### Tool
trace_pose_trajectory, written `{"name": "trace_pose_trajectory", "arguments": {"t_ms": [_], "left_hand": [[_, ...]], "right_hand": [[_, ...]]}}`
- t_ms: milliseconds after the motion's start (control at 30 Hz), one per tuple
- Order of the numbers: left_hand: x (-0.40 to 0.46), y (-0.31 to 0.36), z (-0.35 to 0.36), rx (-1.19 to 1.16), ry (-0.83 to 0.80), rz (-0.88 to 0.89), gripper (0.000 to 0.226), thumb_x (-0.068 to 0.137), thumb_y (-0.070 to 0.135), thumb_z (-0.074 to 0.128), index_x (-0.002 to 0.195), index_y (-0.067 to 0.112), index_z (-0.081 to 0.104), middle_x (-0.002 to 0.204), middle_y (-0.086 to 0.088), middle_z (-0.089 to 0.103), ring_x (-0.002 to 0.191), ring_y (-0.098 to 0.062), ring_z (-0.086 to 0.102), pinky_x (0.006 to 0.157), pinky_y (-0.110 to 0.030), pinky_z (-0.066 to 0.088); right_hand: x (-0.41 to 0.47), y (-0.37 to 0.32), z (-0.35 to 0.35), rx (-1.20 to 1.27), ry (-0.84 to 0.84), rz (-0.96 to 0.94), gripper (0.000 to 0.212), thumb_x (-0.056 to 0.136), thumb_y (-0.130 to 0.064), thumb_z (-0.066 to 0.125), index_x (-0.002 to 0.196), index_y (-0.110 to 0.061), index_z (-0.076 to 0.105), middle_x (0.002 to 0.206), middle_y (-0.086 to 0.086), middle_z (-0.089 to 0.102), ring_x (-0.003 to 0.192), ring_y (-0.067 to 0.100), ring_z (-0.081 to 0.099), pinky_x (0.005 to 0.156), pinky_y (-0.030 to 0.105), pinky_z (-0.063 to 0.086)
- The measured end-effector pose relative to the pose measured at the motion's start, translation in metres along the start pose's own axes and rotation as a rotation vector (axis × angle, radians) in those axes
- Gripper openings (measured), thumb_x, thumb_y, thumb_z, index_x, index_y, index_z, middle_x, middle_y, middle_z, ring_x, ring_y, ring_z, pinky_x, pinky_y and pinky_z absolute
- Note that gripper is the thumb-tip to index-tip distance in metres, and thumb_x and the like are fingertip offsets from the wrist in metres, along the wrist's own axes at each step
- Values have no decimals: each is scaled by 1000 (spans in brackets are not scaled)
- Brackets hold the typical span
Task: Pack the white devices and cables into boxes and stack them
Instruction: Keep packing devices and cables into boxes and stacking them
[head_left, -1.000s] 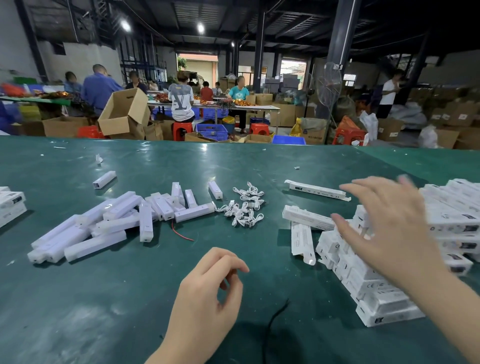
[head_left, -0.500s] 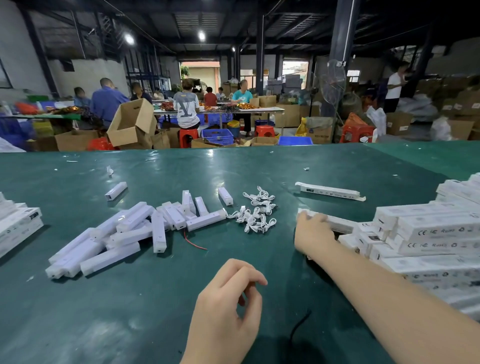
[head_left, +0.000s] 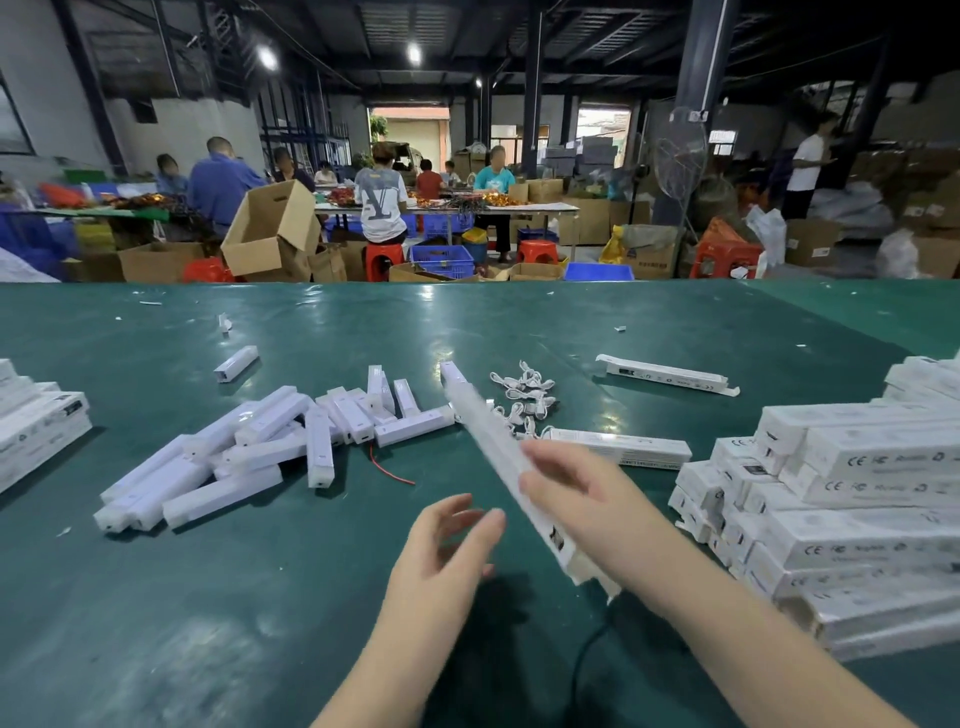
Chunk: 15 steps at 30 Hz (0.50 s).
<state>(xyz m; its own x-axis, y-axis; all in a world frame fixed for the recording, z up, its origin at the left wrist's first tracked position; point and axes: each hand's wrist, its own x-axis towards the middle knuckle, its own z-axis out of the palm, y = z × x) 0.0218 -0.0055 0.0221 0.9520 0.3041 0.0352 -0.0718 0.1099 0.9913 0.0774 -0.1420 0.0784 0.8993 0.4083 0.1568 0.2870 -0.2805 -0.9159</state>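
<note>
My right hand (head_left: 576, 493) grips a long white box (head_left: 488, 441) and holds it slanted above the green table (head_left: 208, 597), its near end pointing toward me. My left hand (head_left: 447, 540) hovers just left of that box with fingers loosely spread, holding nothing. A heap of several white bar-shaped devices (head_left: 249, 447) lies at the left centre. A bunch of white cables (head_left: 524, 397) sits beyond the held box. Two more long boxes lie flat on the table, one (head_left: 623, 447) behind my right hand and one (head_left: 667, 374) farther back.
A big stack of white boxes (head_left: 852, 509) fills the right side. Another pile of white boxes (head_left: 36, 421) sits at the left edge. A red wire (head_left: 389, 470) and a black cable (head_left: 587, 654) lie on the table. People work at tables beyond.
My right hand has picked up a long white box from the table beside the right stack and brought it toward my left hand, which has opened its fingers.
</note>
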Motion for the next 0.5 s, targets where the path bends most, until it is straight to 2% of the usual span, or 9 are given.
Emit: {"name": "trace_pose_trajectory", "arguments": {"t_ms": [33, 67, 100, 167, 267, 333, 433, 500], "left_hand": [[2, -1, -1, -134, -40, -76, 56, 65, 42, 74, 113, 15, 63, 109, -6, 70, 100, -20, 68, 89, -37, 54], [3, 0, -2, -236, -76, -113, 61, 65, 41, 72, 115, 7, 62, 110, -12, 70, 101, -24, 68, 87, -37, 55], [4, 1, -3, -295, -104, -131, 58, 68, 39, 71, 114, 3, 62, 109, -16, 70, 99, -26, 69, 82, -33, 56], [3, 2, -6, -329, -111, -156, 49, 73, 33, 70, 109, 1, 64, 105, -19, 71, 93, -26, 71, 71, -25, 57], [6, 0, -11, -397, 8, -199, 38, 79, 23, 68, 106, -2, 61, 97, -19, 72, 84, -23, 72, 63, -26, 57], [8, 3, -14, -451, 86, -232, 34, 80, 20, 69, 106, 1, 57, 90, -15, 72, 79, -22, 72, 60, -27, 56], [12, 5, -18, -491, 158, -291, 28, 81, 23, 68, 97, 1, 61, 73, -13, 68, 59, -18, 67, 46, -24, 51], [15, 6, -21, -490, 228, -300, 23, 89, 22, 63, 94, -1, 65, 72, -13, 69, 58, -18, 67, 48, -25, 53]], "right_hand": [[-9, 2, 3, 13, -54, -22, 27, 93, -6, 60, 115, -22, 61, 114, -11, 67, 92, -14, 62, 81, 5, 45], [-17, 4, 7, 15, -95, -28, 30, 90, -3, 62, 115, -20, 63, 112, -10, 70, 97, -7, 65, 85, 11, 49], [-23, 6, 11, 4, -119, -33, 34, 88, -1, 62, 116, -19, 64, 110, -10, 72, 100, -2, 66, 88, 14, 50], [-27, 11, 16, -31, -123, -52, 40, 85, 2, 63, 117, -22, 66, 107, -14, 72, 100, -3, 66, 88, 12, 49], [-23, 14, 23, -94, -109, -69, 44, 81, 4, 63, 115, -24, 67, 106, -17, 71, 99, -8, 64, 86, 9, 46], [-17, 15, 31, -243, -106, -165, 45, 81, 2, 62, 118, -23, 66, 110, -14, 69, 102, -4, 62, 91, 13, 45], [-5, 14, 45, -390, -164, -306, 38, 79, -12, 64, 116, -21, 66, 111, -7, 64, 104, 4, 57, 93, 18, 43], [11, 7, 50, -286, -267, -228, 32, 81, -34, 67, 112, -26, 68, 110, -10, 65, 101, -1, 58, 93, 18, 44]]}}
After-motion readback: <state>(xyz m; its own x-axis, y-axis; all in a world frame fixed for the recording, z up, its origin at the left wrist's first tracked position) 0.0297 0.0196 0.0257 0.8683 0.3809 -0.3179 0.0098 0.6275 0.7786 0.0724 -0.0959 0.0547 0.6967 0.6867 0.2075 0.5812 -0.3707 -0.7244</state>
